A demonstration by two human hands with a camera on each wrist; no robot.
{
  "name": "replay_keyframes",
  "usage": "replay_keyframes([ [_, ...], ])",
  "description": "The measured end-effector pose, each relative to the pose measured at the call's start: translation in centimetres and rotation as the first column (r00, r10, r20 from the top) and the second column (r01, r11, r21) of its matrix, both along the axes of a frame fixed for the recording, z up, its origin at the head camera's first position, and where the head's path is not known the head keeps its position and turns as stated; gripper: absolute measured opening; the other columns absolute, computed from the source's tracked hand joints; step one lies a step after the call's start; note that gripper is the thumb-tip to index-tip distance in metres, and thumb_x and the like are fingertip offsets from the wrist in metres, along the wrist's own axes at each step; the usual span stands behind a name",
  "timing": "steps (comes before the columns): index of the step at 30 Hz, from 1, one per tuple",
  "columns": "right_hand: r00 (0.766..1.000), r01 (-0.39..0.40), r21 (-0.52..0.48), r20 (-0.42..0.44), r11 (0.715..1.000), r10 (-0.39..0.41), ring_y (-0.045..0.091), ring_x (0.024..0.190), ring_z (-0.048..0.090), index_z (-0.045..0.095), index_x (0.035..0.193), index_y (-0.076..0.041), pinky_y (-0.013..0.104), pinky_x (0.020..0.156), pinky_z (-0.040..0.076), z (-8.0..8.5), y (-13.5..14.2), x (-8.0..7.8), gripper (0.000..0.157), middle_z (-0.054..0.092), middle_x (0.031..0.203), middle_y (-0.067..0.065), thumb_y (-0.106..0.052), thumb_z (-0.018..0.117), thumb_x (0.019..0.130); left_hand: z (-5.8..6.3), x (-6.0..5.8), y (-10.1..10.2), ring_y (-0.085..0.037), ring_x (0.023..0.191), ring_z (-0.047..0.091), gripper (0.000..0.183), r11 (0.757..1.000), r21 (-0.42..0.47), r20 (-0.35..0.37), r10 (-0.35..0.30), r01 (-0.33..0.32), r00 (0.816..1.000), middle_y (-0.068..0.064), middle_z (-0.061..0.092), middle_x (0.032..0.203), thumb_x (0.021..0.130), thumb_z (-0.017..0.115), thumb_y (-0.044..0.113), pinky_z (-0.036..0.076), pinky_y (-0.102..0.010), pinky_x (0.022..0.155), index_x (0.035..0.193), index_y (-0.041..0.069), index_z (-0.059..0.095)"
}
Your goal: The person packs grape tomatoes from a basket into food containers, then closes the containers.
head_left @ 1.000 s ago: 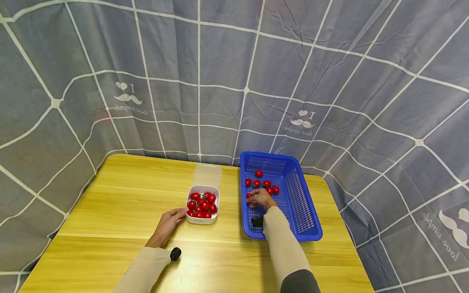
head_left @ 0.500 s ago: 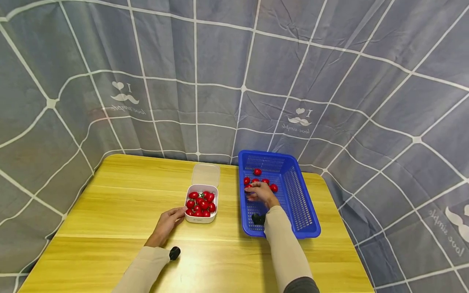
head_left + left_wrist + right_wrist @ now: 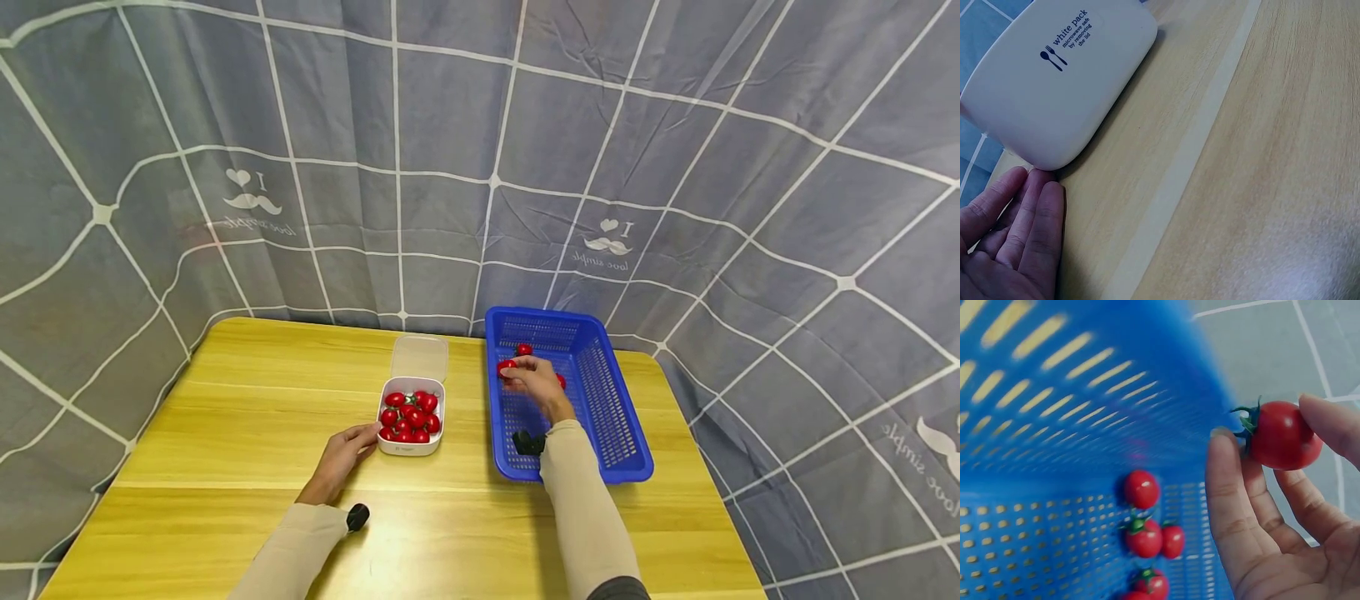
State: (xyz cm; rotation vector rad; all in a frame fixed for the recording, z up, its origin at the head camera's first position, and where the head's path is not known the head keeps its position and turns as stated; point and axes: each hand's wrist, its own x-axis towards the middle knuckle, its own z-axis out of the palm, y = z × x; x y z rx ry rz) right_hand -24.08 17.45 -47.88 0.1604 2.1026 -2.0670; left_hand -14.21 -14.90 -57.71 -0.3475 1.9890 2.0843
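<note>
In the head view my right hand (image 3: 542, 385) is over the left side of a blue plastic basket (image 3: 628, 478). It pinches a cherry tomato (image 3: 1285, 436) with a green stem between thumb and fingers, raised near the basket wall in the right wrist view. Several more cherry tomatoes (image 3: 1142, 489) lie on the basket floor, partly hidden by the hand in the head view. My left hand (image 3: 341, 460) rests beside a white lunch box (image 3: 1079, 87), its extended fingertips right at the box's lower corner. Red cherry tomatoes (image 3: 415, 418) fill most of the box.
The box's translucent lid (image 3: 420, 358) is flipped back behind it. Both containers stand on a yellow wood-grain table (image 3: 255, 400), with bare wood between them. A grey gridded curtain (image 3: 442, 208) hangs behind the table and around its sides.
My right hand has picked up a cherry tomato from the basket and moved slightly up and away from the basket's near end. The left hand stays at the box.
</note>
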Motion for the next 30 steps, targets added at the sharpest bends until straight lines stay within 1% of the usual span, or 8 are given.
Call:
replay_keyframes([
  [3,0.999,0.001,-0.004,-0.042,1.000,-0.001,0.023,0.073,0.068,0.056,0.107,0.014,0.046,0.083,0.058,0.8,-0.5,0.3,0.025,0.066,0.082,0.009,0.007,0.066,0.086,0.0,0.0,0.0,-0.020,0.118,0.052,0.061,1.000,-0.002,-0.002,0.000,0.000,1.000,-0.025,0.047,0.137,0.097,0.058,0.038,0.046,-0.030,0.104,0.133,-0.011,0.048],
  [6,0.997,-0.023,0.015,-0.078,1.000,0.024,0.021,0.072,0.068,0.058,0.106,0.014,0.047,0.084,0.058,1.4,-1.3,0.6,0.024,0.068,0.084,0.011,0.006,0.067,0.086,0.0,0.0,-0.1,-0.021,0.119,0.052,0.062,1.000,-0.003,-0.004,-0.002,0.002,1.000,-0.025,0.047,0.138,0.097,0.058,0.038,0.045,-0.030,0.104,0.134,-0.011,0.048],
  [11,0.990,-0.103,0.033,-0.099,0.994,0.105,0.022,0.074,0.068,0.060,0.108,0.014,0.039,0.078,0.061,1.8,-3.4,1.0,0.025,0.069,0.089,0.014,0.004,0.067,0.087,0.0,0.0,-0.1,-0.023,0.120,0.051,0.062,1.000,0.000,-0.008,0.005,-0.005,1.000,-0.026,0.046,0.138,0.097,0.058,0.037,0.045,-0.030,0.104,0.134,-0.012,0.046],
  [16,0.983,-0.162,0.013,-0.080,0.987,0.163,0.019,0.072,0.067,0.058,0.108,0.012,0.036,0.074,0.062,1.3,-5.9,1.4,0.024,0.068,0.090,0.015,0.007,0.066,0.086,-0.1,0.0,0.0,-0.023,0.120,0.051,0.063,1.000,-0.003,-0.005,0.011,-0.011,1.000,-0.026,0.046,0.138,0.097,0.059,0.036,0.046,-0.029,0.103,0.134,-0.012,0.046],
  [22,0.970,-0.236,0.037,-0.051,0.971,0.237,0.014,0.068,0.065,0.057,0.107,0.013,0.034,0.072,0.062,-0.1,-8.9,1.7,0.024,0.066,0.088,0.012,0.009,0.066,0.085,-0.2,0.0,0.0,-0.026,0.122,0.050,0.062,1.000,-0.002,-0.004,0.006,-0.006,1.000,-0.027,0.045,0.139,0.097,0.058,0.036,0.045,-0.029,0.104,0.135,-0.012,0.045],
  [24,0.964,-0.262,0.051,-0.039,0.964,0.264,0.015,0.068,0.066,0.058,0.108,0.014,0.036,0.073,0.062,-0.5,-9.8,1.9,0.024,0.066,0.087,0.011,0.008,0.066,0.086,-0.2,0.0,0.0,-0.026,0.122,0.050,0.062,1.000,-0.003,-0.005,0.007,-0.008,1.000,-0.027,0.045,0.139,0.098,0.057,0.035,0.046,-0.029,0.103,0.135,-0.013,0.045],
  [26,0.958,-0.284,0.072,-0.023,0.956,0.286,0.018,0.069,0.067,0.060,0.108,0.014,0.040,0.075,0.061,-0.9,-10.6,2.1,0.025,0.066,0.085,0.011,0.007,0.066,0.086,-0.2,0.0,0.0,-0.025,0.121,0.051,0.061,1.000,-0.004,-0.007,0.008,-0.009,1.000,-0.027,0.045,0.138,0.098,0.057,0.035,0.046,-0.027,0.102,0.134,-0.013,0.045],
  [30,0.952,-0.304,0.113,0.011,0.946,0.304,0.030,0.077,0.070,0.061,0.107,0.014,0.049,0.082,0.058,-1.4,-12.1,2.5,0.024,0.067,0.084,0.012,0.005,0.067,0.086,-0.1,0.1,0.1,-0.021,0.117,0.053,0.059,1.000,-0.007,-0.007,0.012,-0.012,1.000,-0.026,0.047,0.137,0.098,0.057,0.034,0.048,-0.026,0.101,0.133,-0.012,0.047],
])
